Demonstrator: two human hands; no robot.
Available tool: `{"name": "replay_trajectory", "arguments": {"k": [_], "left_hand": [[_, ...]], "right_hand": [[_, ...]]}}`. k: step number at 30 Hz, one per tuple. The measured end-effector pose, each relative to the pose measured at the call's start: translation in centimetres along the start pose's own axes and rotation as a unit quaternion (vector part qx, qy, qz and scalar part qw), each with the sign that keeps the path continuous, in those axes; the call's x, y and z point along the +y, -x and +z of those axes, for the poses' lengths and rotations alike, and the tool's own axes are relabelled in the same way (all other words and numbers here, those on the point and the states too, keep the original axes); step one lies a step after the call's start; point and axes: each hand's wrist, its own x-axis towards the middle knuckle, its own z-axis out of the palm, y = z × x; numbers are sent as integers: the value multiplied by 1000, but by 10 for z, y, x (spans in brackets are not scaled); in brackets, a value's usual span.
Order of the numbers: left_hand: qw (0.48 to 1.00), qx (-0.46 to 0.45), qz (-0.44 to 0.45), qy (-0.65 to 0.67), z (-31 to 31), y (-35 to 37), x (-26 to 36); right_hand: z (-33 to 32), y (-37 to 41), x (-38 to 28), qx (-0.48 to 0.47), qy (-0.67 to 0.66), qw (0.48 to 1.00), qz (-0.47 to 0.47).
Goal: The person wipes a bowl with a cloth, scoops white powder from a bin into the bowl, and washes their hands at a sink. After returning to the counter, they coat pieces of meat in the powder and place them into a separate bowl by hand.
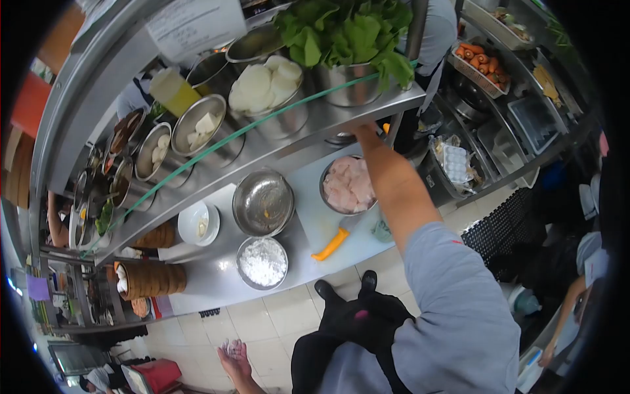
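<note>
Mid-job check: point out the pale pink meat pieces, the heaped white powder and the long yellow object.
Pale pink meat pieces (pixel 346 186): head view, middle of the pile.
Heaped white powder (pixel 263 261): head view, centre of the heap.
Long yellow object (pixel 330 245): head view, middle of its length.

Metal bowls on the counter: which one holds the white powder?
The frontmost bowl; the larger bowl behind it looks nearly empty, the right-hand bowl holds pale meat.
</note>
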Motion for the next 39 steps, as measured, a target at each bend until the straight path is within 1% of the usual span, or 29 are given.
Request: {"name": "replay_trajectory", "arguments": {"k": [2,3,4,5,6,7,8,9,10,12,14,15,16,17,18,20,21,23,24,26,29,33,36,38,39], "left_hand": [[1000,-13,-9,14,3,-4,2],[1000,0,-11,14,2,-4,3],[1000,-12,-9,17,4,-6,4],[999,-24,-5,22,4,-8,5],[1000,-11,-7,23,2,-7,5],[999,-17,-6,26,2,-8,5],[999,-24,-4,31,1,-11,4],[999,-11,-6,37,-2,-14,2],[999,-8,-8,47,-6,-17,-2],[998,7,-15,64,-13,-21,-8],[997,-1,-12,80,-15,-22,-15],[996,7,-17,88,-12,-21,-16],[995,15,-15,101,-10,-20,-17],[993,23,-12,114,-12,-18,-18],[992,28,-15,121,-17,-16,-22],[990,36,-16,134,-27,-15,-28],[989,42,-19,141,-34,-14,-33],[987,26,-12,155,-49,-11,-39],[986,30,-13,162,-53,-9,-42],[983,68,-23,168,-60,-8,-44],[983,74,-30,165,-72,-10,-47],[983,65,-34,169,-81,-22,-48],[984,74,-22,160,-80,-30,-40],[984,53,-10,167,-76,-35,-32],[983,64,-18,169,-78,-37,-32]], "right_hand": [[-2,-10,13,-2,18,1000,-17],[-3,-11,21,2,21,999,-24],[-4,-11,26,8,19,999,-33],[-15,10,16,33,2,999,-10],[-25,32,7,57,-15,998,13],[-4,18,24,120,19,991,-53],[-15,46,12,114,36,986,-113],[-37,91,0,106,53,978,-172],[-39,128,-14,96,58,977,-182],[-28,198,-51,62,-60,956,-280],[-11,250,-89,-75,-103,970,-205],[4,258,-102,-82,-95,970,-211],[19,264,-112,-209,-130,964,-103],[33,266,-117,-328,-159,931,11],[47,261,-117,-330,-151,932,7],[76,251,-115,-414,-126,901,38],[87,248,-110,-417,-117,901,35],[95,240,-103,-400,-244,880,73],[93,240,-104,-403,-238,881,69],[86,241,-104,-354,-271,893,62],[65,232,-108,-335,-260,904,61],[59,216,-111,-309,-282,904,90],[68,174,-84,-313,-306,894,99],[44,193,-103,-216,-363,896,139],[50,184,-99,-221,-350,899,143]]}}
